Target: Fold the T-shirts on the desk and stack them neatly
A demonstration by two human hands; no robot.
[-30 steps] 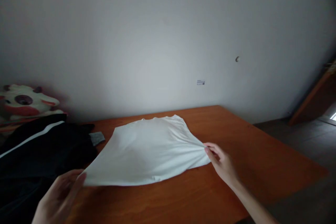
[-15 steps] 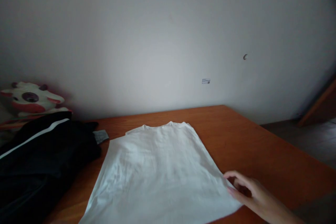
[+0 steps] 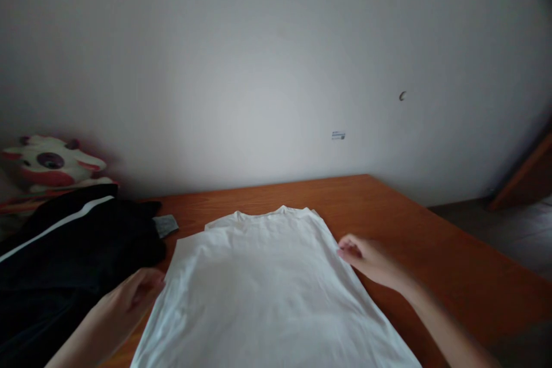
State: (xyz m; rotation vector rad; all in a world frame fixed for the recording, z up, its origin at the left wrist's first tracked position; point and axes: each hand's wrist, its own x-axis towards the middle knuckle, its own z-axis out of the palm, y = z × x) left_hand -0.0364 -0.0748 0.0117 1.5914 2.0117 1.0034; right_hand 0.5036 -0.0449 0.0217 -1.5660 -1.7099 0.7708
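Note:
A white T-shirt (image 3: 259, 287) lies spread on the wooden table, its neckline toward the wall and its lower part running out of the bottom of the view. At its left edge my left hand (image 3: 133, 296) is closed, with the fingertips pinching the cloth. My right hand (image 3: 360, 253) pinches the opposite edge, a little farther up, with its fingers curled. The cloth between the two hands lies fairly flat with faint creases.
Black clothing with a white stripe (image 3: 77, 259) is heaped at the left, a grey piece (image 3: 166, 225) sticking out from it. Behind it sits a cow plush toy (image 3: 56, 164). The table (image 3: 409, 241) meets a pale wall (image 3: 259, 69) at the back.
My left hand has come into view at the shirt's left edge. My right hand has moved up along the right edge, away from the lower corner. The shirt has shifted slightly toward me.

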